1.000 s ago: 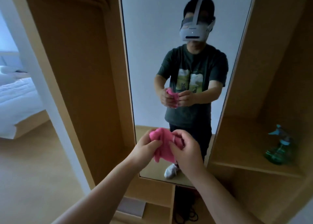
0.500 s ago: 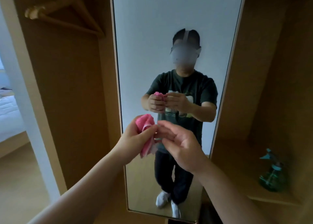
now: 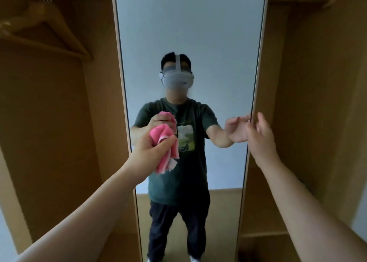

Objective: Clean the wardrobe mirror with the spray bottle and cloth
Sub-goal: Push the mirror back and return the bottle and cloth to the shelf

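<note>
So the left hand (image 3: 151, 152) has the pink cloth (image 3: 160, 132) bunched up, fingers and thumb curled tight around it, and a loose corner hangs down below the fist. It's held up in front of the mirror (image 3: 188, 23), close to the mirror's left edge and about halfway up. I honestly can't tell if the cloth is touching the glass or just hovering in front of it.

The right hand (image 3: 260, 138) is holding nothing. Its fingers are spread and relaxed, and it's raised right at the mirror's right edge, where the glass meets the wooden frame. The fingertips look like they're at the frame, but actual contact is hard to call from this angle.

The mirror is a tall, narrow panel set between two open sections of a light wood wardrobe (image 3: 49, 122). A wooden hanger (image 3: 67, 34) hangs in the top of the left section. Low in the right section there's a shelf (image 3: 264, 234). The glass reflects the person standing face-on with both arms out, wearing a headset, a dark green t-shirt and dark trousers.
</note>
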Demonstrator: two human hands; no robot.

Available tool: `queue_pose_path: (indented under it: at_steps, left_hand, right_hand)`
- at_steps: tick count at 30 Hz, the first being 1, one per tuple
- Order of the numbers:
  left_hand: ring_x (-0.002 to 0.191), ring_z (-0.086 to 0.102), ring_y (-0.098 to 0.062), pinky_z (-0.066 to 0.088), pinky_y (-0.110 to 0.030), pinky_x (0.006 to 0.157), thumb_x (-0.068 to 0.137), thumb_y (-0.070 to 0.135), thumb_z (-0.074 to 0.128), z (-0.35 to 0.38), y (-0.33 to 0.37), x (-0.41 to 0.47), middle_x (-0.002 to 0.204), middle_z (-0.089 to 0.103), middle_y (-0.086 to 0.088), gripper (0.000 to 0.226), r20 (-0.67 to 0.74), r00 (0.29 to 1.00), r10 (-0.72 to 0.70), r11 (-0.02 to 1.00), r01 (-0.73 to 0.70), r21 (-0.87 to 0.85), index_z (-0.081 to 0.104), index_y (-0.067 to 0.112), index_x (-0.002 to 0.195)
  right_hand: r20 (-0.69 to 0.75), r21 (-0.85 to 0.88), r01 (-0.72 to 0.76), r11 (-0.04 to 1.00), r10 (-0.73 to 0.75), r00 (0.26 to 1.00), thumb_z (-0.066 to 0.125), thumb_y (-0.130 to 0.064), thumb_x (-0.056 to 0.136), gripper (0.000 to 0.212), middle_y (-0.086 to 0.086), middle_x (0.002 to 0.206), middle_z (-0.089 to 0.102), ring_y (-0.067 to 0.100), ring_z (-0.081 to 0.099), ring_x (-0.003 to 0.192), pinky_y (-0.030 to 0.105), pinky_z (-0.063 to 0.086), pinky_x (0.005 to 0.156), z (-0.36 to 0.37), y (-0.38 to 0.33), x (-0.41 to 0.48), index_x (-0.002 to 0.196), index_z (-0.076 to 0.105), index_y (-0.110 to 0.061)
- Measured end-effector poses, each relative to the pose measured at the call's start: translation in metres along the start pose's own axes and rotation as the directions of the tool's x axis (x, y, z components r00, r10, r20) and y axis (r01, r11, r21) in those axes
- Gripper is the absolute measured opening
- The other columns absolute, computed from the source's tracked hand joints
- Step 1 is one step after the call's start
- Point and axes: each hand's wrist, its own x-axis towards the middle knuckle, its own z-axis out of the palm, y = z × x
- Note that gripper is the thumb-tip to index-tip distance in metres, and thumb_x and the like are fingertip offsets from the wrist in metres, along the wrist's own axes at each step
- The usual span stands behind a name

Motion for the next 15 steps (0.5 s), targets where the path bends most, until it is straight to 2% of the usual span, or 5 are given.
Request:
queue_pose_path:
  at_steps: [6, 9, 12, 13, 15]
  left_hand:
    - [0.076, 0.071, -0.013, 0.055, -0.018, 0.063, 0.09, 0.024, 0.061, -0.028, -0.002, 0.016, 0.091, 0.07, -0.005, 0.017, 0.093, 0.995, 0.02, 1.0, -0.019, -0.01, 0.058, 0.026, 0.107]
    - [0.076, 0.071, -0.012, 0.057, -0.024, 0.065, 0.092, 0.026, 0.06, -0.04, -0.008, 0.02, 0.092, 0.069, -0.004, 0.01, 0.093, 0.995, 0.025, 0.999, -0.027, 0.022, 0.059, 0.03, 0.1]
    - [0.064, 0.068, -0.02, 0.059, -0.034, 0.059, 0.094, 0.026, 0.058, -0.05, -0.011, 0.019, 0.086, 0.07, -0.01, 0.011, 0.098, 0.995, 0.016, 0.999, -0.021, 0.045, 0.058, 0.027, 0.105]
    - [0.06, 0.066, -0.022, 0.058, -0.034, 0.057, 0.094, 0.024, 0.058, -0.051, -0.011, 0.018, 0.084, 0.07, -0.014, 0.009, 0.108, 0.994, 0.03, 0.998, -0.035, 0.045, 0.058, 0.025, 0.103]
    - [0.057, 0.062, -0.027, 0.054, -0.033, 0.053, 0.096, 0.017, 0.056, -0.056, -0.008, 0.017, 0.078, 0.068, -0.021, 0.011, 0.093, 0.992, 0.081, 0.994, -0.087, 0.062, 0.059, 0.023, 0.087]
  right_hand:
    - [-0.101, 0.11, -0.092, 0.99, 0.104, 0.989, 0.036, -0.033, 0.102, 0.05, -0.001, 0.151, 0.036, 0.019, 0.034, 0.139, 0.037, 0.033, 0.111, 0.013, 0.0, -0.006, 0.151, 0.028, -0.025]
    - [-0.17, 0.097, -0.037, 0.995, 0.053, 0.984, 0.035, -0.029, 0.104, 0.047, -0.006, 0.134, 0.046, 0.013, 0.041, 0.127, 0.028, 0.035, 0.103, 0.012, -0.009, -0.022, 0.15, 0.031, -0.019]
    - [-0.244, 0.056, 0.038, 0.998, -0.023, 0.969, 0.037, -0.026, 0.104, 0.045, 0.0, 0.139, 0.05, 0.003, 0.045, 0.122, 0.021, 0.037, 0.102, 0.012, -0.016, -0.039, 0.148, 0.035, -0.014]
    - [-0.256, 0.056, 0.065, 0.996, -0.049, 0.965, 0.038, -0.026, 0.104, 0.045, -0.002, 0.132, 0.056, -0.004, 0.049, 0.117, 0.017, 0.039, 0.098, 0.011, -0.015, -0.045, 0.147, 0.036, -0.013]
    - [-0.275, 0.095, 0.128, 0.987, -0.098, 0.956, 0.04, -0.029, 0.103, 0.045, -0.004, 0.12, 0.061, 0.003, 0.057, 0.117, 0.025, 0.046, 0.099, 0.012, -0.012, -0.057, 0.147, 0.037, -0.018]
